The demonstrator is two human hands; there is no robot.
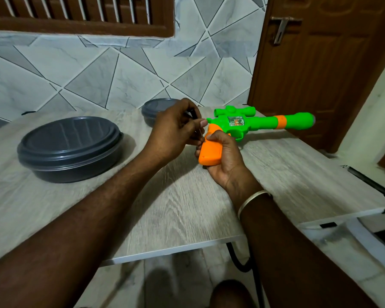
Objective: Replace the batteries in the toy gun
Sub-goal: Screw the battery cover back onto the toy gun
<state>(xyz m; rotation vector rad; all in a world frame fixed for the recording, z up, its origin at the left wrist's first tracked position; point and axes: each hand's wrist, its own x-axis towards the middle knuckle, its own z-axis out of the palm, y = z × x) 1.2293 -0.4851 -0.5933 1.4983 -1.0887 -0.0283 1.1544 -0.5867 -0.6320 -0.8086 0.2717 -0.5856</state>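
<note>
Fingers (201, 123) of our left hand (173, 127) are curled, pinching a small screwdriver (193, 114) with a black handle; its thin shaft slants down and the tip sits on the top corner of the orange grip (210, 152). Our right hand (225, 156) wraps that grip from below, its fingers (218, 136) curled over the upper edge, and holds the toy gun (253, 124) over the middle of the table (187, 207). Green body, scope on top, orange ring on the barrel, muzzle pointing to the far right. We cannot tell if the barrel touches the tabletop. Bangle (251, 201) on the right wrist. Large grey container (69, 147) with its lid on sits at left on the table, well apart from the gun. Smaller grey container (156, 107) sits behind our left hand, partly hidden. Tiled wall (120, 74) behind, brown door (320, 74) at right.
</note>
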